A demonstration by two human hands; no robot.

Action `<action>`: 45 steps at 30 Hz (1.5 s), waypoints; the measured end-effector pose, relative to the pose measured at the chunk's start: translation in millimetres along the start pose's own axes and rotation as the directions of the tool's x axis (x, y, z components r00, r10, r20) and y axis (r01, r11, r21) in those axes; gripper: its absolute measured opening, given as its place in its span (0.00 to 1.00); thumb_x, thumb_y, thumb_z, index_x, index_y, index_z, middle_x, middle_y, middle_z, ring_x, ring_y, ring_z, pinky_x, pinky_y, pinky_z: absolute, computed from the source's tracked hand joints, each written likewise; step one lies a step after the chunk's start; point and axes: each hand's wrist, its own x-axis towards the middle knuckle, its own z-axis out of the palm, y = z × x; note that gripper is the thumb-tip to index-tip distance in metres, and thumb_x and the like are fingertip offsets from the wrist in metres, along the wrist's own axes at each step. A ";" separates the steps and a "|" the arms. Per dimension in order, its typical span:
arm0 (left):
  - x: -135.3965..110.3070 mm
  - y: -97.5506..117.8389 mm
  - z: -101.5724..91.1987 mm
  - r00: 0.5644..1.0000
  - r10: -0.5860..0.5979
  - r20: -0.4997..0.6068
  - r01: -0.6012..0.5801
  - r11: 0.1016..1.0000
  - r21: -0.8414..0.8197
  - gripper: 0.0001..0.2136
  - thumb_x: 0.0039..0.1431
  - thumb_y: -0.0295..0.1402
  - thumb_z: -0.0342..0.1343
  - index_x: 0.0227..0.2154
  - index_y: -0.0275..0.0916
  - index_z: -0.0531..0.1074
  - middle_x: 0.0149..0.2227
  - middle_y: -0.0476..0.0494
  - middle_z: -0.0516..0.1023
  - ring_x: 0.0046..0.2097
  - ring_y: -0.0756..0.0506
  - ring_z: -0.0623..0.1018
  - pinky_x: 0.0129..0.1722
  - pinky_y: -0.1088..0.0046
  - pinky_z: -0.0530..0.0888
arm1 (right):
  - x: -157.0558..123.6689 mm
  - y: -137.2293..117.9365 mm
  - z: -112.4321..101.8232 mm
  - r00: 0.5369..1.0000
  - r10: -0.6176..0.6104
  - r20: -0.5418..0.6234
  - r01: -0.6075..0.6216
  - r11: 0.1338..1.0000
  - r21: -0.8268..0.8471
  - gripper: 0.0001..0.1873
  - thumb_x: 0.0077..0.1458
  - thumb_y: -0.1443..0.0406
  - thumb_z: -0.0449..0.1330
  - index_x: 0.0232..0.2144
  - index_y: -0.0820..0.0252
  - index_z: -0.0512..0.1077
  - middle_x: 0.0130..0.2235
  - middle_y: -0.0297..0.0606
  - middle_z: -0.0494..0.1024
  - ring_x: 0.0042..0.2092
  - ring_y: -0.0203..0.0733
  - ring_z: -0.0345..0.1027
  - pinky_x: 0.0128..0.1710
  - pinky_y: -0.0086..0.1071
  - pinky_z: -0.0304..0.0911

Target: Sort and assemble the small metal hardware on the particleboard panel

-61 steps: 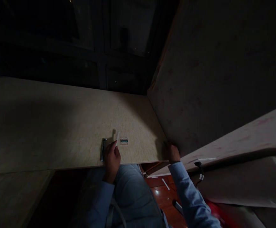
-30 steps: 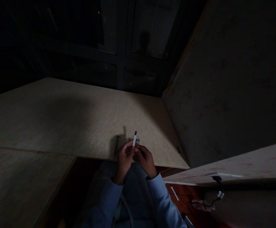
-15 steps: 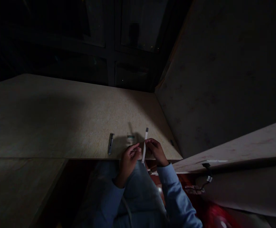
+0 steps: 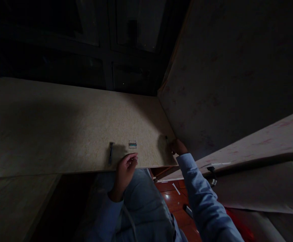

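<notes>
My right hand (image 4: 178, 147) rests low at the right end of a pale, marbled ledge (image 4: 85, 124), close to the patterned wall (image 4: 199, 111). A slim, dark-tipped object (image 4: 167, 138) shows just past its fingertips; the hand hides the rest, and I cannot tell whether my fingers grip it. My left hand (image 4: 126, 168) is over the ledge's front edge, fingers loosely bent and holding nothing. Just beyond its fingertips lies a small clear case (image 4: 132, 144) with a teal strip inside. To the left of the case, a dark razor (image 4: 110, 153) lies on the ledge, its head toward the window (image 4: 133, 74).
</notes>
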 end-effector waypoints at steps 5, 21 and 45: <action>8.3 10.8 -46.7 0.960 0.169 -0.225 -0.097 0.948 0.302 0.16 0.58 0.42 0.53 0.41 0.36 0.77 0.39 0.39 0.80 0.38 0.44 0.78 0.39 0.69 0.75 | -12.1 -6.1 0.1 0.998 0.021 -0.059 -0.026 0.996 -0.082 0.13 0.53 0.72 0.53 0.32 0.71 0.79 0.25 0.50 0.78 0.28 0.42 0.74 0.28 0.28 0.59; 48.4 -9.4 -77.8 0.961 0.058 -0.269 0.130 0.765 0.631 0.12 0.55 0.31 0.55 0.41 0.37 0.75 0.38 0.39 0.80 0.38 0.43 0.78 0.37 0.69 0.72 | -50.7 -63.0 53.6 0.825 -0.561 -0.071 0.565 0.823 0.061 0.10 0.59 0.65 0.57 0.35 0.61 0.78 0.37 0.41 0.80 0.38 0.40 0.74 0.36 0.28 0.60; 17.2 4.2 -45.0 0.955 -0.296 -0.013 0.260 0.858 -0.443 0.22 0.42 0.40 0.58 0.40 0.32 0.69 0.25 0.51 0.69 0.20 0.55 0.65 0.16 0.81 0.57 | -22.5 -146.5 82.1 0.772 -0.633 0.056 0.600 0.697 -0.393 0.13 0.62 0.61 0.56 0.43 0.56 0.79 0.45 0.44 0.75 0.40 0.42 0.72 0.36 0.30 0.60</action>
